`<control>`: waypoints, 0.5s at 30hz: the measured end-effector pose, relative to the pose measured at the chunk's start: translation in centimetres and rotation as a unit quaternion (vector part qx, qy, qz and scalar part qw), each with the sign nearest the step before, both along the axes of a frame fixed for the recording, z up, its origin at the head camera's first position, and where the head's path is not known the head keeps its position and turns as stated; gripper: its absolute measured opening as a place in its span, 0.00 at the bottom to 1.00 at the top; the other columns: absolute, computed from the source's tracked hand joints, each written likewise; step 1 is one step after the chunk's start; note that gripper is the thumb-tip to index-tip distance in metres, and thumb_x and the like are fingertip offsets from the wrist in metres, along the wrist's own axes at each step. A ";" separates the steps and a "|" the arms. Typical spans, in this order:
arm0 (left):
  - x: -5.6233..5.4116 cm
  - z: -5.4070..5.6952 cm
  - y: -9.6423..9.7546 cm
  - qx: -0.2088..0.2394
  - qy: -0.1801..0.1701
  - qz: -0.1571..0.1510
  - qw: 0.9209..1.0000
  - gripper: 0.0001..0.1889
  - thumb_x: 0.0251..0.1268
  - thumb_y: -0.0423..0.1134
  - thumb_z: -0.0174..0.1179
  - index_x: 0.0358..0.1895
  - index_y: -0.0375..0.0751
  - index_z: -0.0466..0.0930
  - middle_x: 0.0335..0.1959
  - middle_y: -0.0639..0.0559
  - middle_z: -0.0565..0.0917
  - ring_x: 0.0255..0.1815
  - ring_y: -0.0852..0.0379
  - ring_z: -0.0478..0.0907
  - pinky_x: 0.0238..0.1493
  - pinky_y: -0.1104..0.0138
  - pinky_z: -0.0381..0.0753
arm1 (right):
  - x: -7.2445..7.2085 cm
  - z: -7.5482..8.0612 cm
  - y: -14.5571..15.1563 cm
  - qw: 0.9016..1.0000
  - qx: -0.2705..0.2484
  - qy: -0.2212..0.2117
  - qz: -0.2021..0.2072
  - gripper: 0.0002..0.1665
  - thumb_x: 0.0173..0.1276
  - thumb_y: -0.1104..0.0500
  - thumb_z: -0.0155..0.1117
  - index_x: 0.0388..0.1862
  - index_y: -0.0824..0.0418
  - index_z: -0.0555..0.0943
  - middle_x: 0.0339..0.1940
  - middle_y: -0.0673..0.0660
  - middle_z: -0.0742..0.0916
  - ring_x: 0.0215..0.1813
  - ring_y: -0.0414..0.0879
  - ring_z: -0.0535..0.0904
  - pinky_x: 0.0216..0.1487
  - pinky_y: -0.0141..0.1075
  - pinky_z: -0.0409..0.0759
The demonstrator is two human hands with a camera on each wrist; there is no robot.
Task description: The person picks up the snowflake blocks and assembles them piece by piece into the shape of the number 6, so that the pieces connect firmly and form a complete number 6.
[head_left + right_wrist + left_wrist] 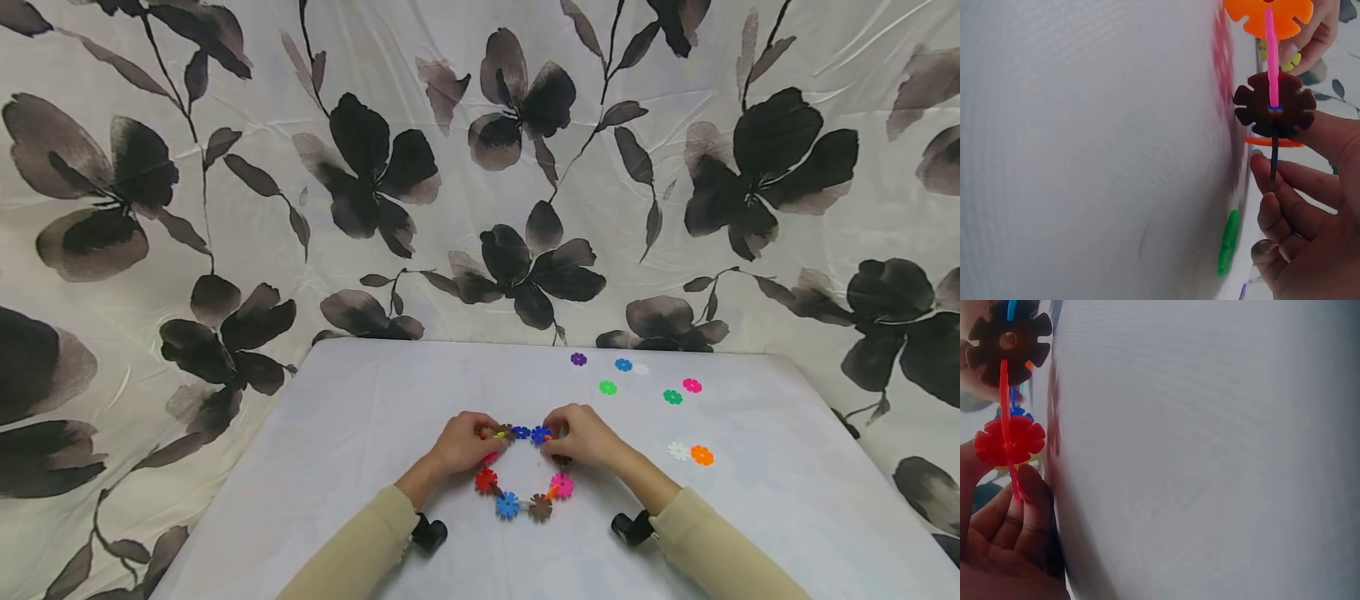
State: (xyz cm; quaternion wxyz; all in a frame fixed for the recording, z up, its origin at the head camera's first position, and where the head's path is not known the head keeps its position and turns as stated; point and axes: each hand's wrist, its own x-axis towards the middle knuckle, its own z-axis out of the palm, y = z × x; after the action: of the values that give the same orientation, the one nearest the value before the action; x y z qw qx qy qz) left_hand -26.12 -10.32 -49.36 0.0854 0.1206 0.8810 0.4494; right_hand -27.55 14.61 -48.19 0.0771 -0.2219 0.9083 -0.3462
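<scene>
A ring of slotted plastic flower discs, linked edge to edge, lies between both hands over the white table. Its near side shows a red disc (486, 481), a light blue disc (507, 505), a brown disc (541, 507) and a pink disc (562, 485). My left hand (461, 443) pinches the ring's far left part, beside a yellow disc (500, 434). Opposite it, my right hand (583, 435) grips the far right part, near a dark blue disc (541, 435). In the right wrist view, thumb and fingers close around an orange disc (1285, 142), partly hidden.
Loose discs lie beyond and right of the ring on the table (360, 400): purple (578, 359), blue (623, 365), light green (608, 387), green (672, 397), pink (692, 385), white (678, 451) and orange (702, 455). A flower-print cloth (450, 192) hangs behind.
</scene>
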 end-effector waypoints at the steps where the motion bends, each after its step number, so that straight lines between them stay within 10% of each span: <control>1: 0.0 0.0 0.0 -0.002 0.000 0.000 1.000 0.15 0.64 0.40 0.70 0.49 0.33 0.86 0.23 0.56 0.76 0.26 0.60 0.70 0.37 0.65 0.68 | 0.0 0.0 -0.1 1.000 -0.002 0.000 -0.002 0.17 0.61 0.59 0.78 0.47 0.66 0.87 0.29 0.49 0.84 0.32 0.43 0.75 0.35 0.35 0.76; 15: -0.1 -0.2 0.3 -0.019 0.008 0.001 1.000 0.15 0.64 0.42 0.70 0.49 0.35 0.86 0.23 0.58 0.76 0.26 0.61 0.70 0.36 0.67 0.69 | 0.1 -0.3 -0.5 0.999 -0.032 0.002 -0.001 0.14 0.61 0.61 0.78 0.44 0.68 0.88 0.25 0.48 0.84 0.28 0.41 0.77 0.31 0.33 0.77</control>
State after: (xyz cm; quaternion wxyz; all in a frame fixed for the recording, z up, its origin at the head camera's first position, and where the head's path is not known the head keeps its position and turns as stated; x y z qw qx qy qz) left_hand -26.19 -10.01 -49.57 0.0805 0.1219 0.8902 0.4316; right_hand -27.46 14.12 -48.46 0.0677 -0.2239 0.8971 -0.3749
